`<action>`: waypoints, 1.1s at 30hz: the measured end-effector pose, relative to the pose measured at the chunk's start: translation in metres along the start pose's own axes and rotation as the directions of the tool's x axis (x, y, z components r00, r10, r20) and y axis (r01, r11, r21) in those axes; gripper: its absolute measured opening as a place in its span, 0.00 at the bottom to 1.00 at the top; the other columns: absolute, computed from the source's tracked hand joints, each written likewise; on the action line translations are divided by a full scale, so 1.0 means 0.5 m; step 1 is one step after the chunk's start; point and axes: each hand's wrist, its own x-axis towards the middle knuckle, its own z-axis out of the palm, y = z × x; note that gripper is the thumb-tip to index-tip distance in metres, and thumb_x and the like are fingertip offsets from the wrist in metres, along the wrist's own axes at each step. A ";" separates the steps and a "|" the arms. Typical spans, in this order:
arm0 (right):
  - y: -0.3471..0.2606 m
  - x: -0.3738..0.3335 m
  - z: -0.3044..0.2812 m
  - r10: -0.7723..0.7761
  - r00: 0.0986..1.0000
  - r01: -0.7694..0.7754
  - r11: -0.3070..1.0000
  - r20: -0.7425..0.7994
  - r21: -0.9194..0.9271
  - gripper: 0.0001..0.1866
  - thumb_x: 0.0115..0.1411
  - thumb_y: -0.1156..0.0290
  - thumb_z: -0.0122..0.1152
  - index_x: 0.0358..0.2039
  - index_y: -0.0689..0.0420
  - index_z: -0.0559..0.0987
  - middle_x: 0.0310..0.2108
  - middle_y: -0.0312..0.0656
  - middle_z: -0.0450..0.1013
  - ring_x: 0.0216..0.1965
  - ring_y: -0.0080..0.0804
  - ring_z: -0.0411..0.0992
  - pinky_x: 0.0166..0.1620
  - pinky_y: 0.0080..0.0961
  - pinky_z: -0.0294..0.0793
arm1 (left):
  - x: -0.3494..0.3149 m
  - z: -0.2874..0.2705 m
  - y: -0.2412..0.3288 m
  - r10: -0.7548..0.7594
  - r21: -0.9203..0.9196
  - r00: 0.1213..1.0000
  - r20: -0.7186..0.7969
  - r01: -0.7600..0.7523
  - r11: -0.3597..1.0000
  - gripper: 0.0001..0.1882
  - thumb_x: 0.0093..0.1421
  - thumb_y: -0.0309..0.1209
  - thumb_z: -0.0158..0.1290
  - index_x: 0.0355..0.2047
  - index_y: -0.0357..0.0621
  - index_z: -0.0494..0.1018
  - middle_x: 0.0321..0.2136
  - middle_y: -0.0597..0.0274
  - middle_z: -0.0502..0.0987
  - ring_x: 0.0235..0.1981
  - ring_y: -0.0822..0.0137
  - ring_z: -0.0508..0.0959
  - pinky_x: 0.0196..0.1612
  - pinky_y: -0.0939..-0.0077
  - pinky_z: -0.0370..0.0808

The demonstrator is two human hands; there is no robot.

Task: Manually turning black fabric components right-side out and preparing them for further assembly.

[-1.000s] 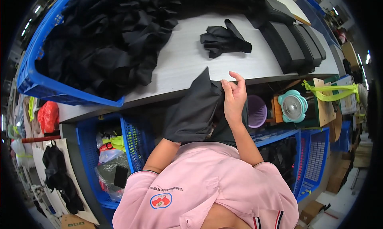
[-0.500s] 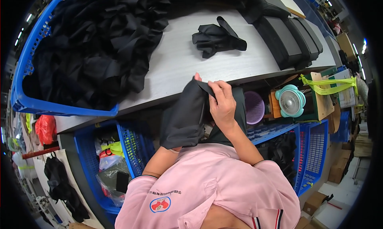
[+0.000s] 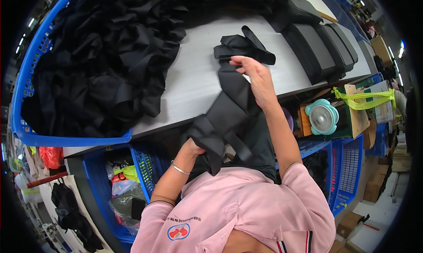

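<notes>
A long black fabric piece (image 3: 226, 108), creased and partly twisted, stretches at a slant from above my lap up over the table's front edge. Its upper end is at my right hand (image 3: 255, 76), whose fingers are closed on the cloth. Lower down, my left hand (image 3: 194, 148) holds the bottom end, its fingers mostly covered by the fabric. A loose strap-like flap (image 3: 238, 146) hangs from the piece beside my left hand. Just beyond my right fingertips, another crumpled black fabric piece (image 3: 244, 48) lies on the white table (image 3: 194, 72).
A blue basket (image 3: 72, 139) heaped with black fabric (image 3: 105, 72) stands at the left. Stacked flat black pieces (image 3: 310, 50) lie at the table's right. Below are a turquoise fan (image 3: 323, 117) and blue crates (image 3: 348, 169), one with plastic bags and a phone (image 3: 137, 208).
My left hand has come down out of the fabric piece, which was sleeved over it. My right hand has moved up and away, and the piece now hangs longer and twisted between both hands.
</notes>
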 end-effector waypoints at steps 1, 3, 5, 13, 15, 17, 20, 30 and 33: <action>0.007 0.009 0.004 0.012 1.000 -0.009 0.991 -0.020 0.137 0.14 0.70 0.68 0.54 0.47 0.65 0.78 0.36 0.38 0.77 0.41 0.22 0.75 0.47 0.18 0.69 | 0.016 -0.002 0.014 0.071 -0.322 0.993 -0.095 -0.098 0.942 0.29 0.70 0.34 0.46 0.69 0.39 0.57 0.67 0.54 0.61 0.65 0.58 0.66 0.68 0.63 0.61; 0.010 -0.021 -0.007 -0.006 1.000 0.006 0.999 -0.025 0.032 0.15 0.69 0.68 0.54 0.49 0.65 0.78 0.39 0.39 0.78 0.44 0.24 0.76 0.49 0.20 0.69 | 0.051 0.011 0.062 0.065 -0.578 0.964 -0.257 -0.207 0.789 0.31 0.72 0.43 0.40 0.68 0.37 0.56 0.67 0.51 0.61 0.66 0.55 0.64 0.70 0.59 0.60; 0.010 -0.060 -0.014 -0.038 0.999 0.034 0.987 -0.024 -0.156 0.16 0.66 0.69 0.59 0.51 0.63 0.78 0.47 0.43 0.77 0.48 0.30 0.76 0.53 0.23 0.70 | 0.079 0.040 0.119 -0.053 -0.574 0.937 -0.346 -0.167 0.801 0.30 0.70 0.39 0.46 0.68 0.39 0.57 0.65 0.53 0.64 0.64 0.57 0.67 0.67 0.61 0.64; 0.059 -0.045 0.012 -0.077 0.944 0.218 0.876 0.322 -0.430 0.11 0.59 0.72 0.65 0.41 0.61 0.81 0.43 0.45 0.74 0.43 0.36 0.75 0.48 0.27 0.71 | 0.002 -0.048 0.028 0.127 -0.293 0.956 -0.264 -0.205 0.934 0.30 0.67 0.36 0.52 0.67 0.41 0.61 0.65 0.59 0.66 0.61 0.61 0.70 0.66 0.64 0.65; 0.069 -0.029 -0.001 0.083 0.893 0.071 0.944 0.442 -0.321 0.09 0.58 0.72 0.65 0.38 0.63 0.81 0.42 0.44 0.74 0.44 0.35 0.74 0.48 0.25 0.70 | -0.003 -0.076 0.005 0.014 -0.295 0.930 -0.368 -0.131 0.947 0.30 0.67 0.37 0.52 0.66 0.41 0.61 0.64 0.60 0.67 0.61 0.61 0.70 0.66 0.65 0.65; 0.072 -0.024 -0.005 0.078 0.815 -0.112 0.993 0.574 0.025 0.09 0.58 0.72 0.67 0.30 0.66 0.79 0.40 0.39 0.73 0.47 0.31 0.72 0.50 0.23 0.67 | 0.007 -0.132 0.000 0.031 -0.377 0.927 -0.374 -0.183 0.908 0.30 0.68 0.38 0.52 0.66 0.40 0.61 0.63 0.59 0.68 0.60 0.60 0.70 0.66 0.65 0.65; 0.081 0.032 -0.055 -0.050 0.886 0.050 0.999 0.462 0.013 0.09 0.61 0.72 0.65 0.34 0.66 0.78 0.40 0.36 0.74 0.46 0.30 0.70 0.51 0.25 0.67 | 0.040 -0.130 0.090 -0.074 -0.627 0.887 -0.457 -0.261 0.734 0.24 0.70 0.35 0.46 0.63 0.36 0.65 0.59 0.55 0.72 0.58 0.58 0.72 0.63 0.61 0.69; 0.149 0.183 -0.109 -0.057 0.990 0.057 0.998 -0.132 0.000 0.25 0.67 0.73 0.57 0.62 0.65 0.65 0.62 0.50 0.64 0.49 0.30 0.76 0.51 0.26 0.77 | 0.094 0.027 0.117 -0.058 0.035 0.825 -0.562 0.093 0.995 0.21 0.70 0.30 0.49 0.60 0.32 0.66 0.56 0.57 0.73 0.56 0.69 0.73 0.58 0.77 0.69; 0.131 0.065 -0.115 0.001 0.959 -0.030 0.995 -0.285 -0.099 0.20 0.68 0.69 0.56 0.58 0.65 0.71 0.53 0.50 0.73 0.45 0.30 0.77 0.52 0.28 0.76 | 0.091 0.010 0.151 0.304 0.357 0.643 -0.703 -0.050 0.933 0.12 0.66 0.25 0.54 0.48 0.32 0.76 0.45 0.58 0.79 0.43 0.67 0.79 0.50 0.77 0.75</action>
